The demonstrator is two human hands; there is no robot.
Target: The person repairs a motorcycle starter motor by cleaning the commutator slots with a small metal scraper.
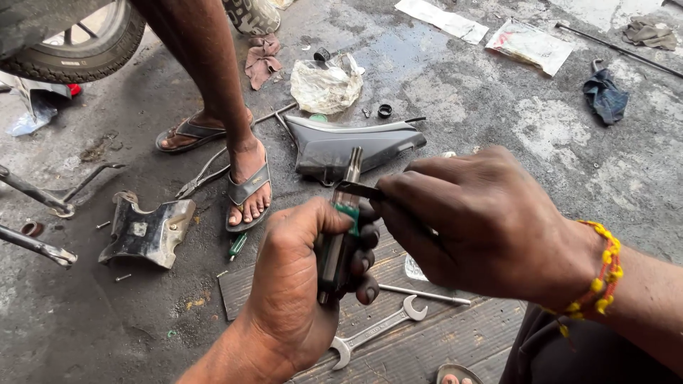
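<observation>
My left hand [299, 284] is closed around a folding key-tool set [340, 235] with a dark body and a green band, held upright over the floor. One metal key sticks up from its top end. My right hand [477, 224], with a yellow and orange bead bracelet [603, 274] at the wrist, pinches a thin dark blade [359, 190] of the same tool and holds it sideways. An open-ended spanner [377, 331] lies on a dark wooden board [441, 334] just below my hands.
Another person's feet in sandals [245, 188] stand at the upper left, next to pliers [203, 176]. A grey plastic body panel [348, 146], a bent metal bracket [146, 231], a wheel [78, 39], rags, a plastic bag [324, 85] and small bolts lie on the oily concrete.
</observation>
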